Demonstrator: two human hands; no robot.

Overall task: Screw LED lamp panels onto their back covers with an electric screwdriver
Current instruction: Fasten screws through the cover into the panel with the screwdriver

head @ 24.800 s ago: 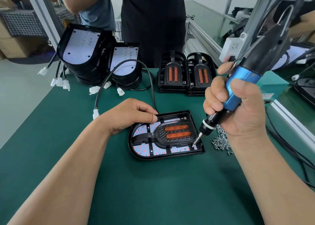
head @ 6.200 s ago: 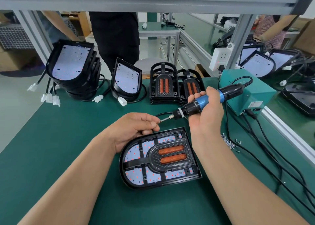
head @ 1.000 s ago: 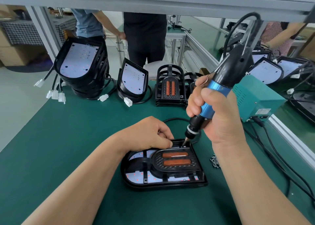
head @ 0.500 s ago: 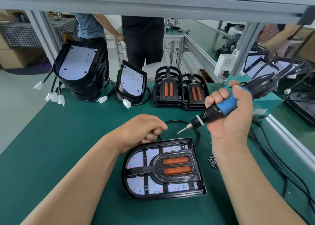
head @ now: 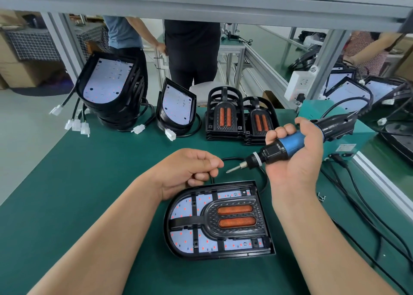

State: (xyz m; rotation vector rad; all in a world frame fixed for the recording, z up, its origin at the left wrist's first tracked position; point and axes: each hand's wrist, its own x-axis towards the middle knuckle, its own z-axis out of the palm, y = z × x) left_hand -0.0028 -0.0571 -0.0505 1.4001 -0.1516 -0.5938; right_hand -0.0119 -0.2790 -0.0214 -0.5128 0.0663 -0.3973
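A black lamp assembly (head: 219, 221) lies flat on the green mat, with a white LED panel, a black frame and two orange lenses facing up. My right hand (head: 295, 167) grips the blue and black electric screwdriver (head: 290, 142), held nearly level above the lamp's far edge with its bit pointing left. My left hand (head: 190, 171) hovers just beyond the lamp's far edge, fingers curled and thumb pressed to the forefinger, a little left of the bit tip. Nothing shows between those fingers.
Stacks of back covers with white panels (head: 107, 86) (head: 177, 107) and black frames (head: 223, 115) stand at the back. A teal power box (head: 344, 138) and trailing cables (head: 362, 205) lie on the right, with loose screws (head: 321, 197). Two people (head: 192, 48) stand beyond the table.
The screwdriver lifted off the lamp's far edge and tipped from upright to nearly level, bit pointing left. My left hand came off the lamp and curled up beside the bit tip.
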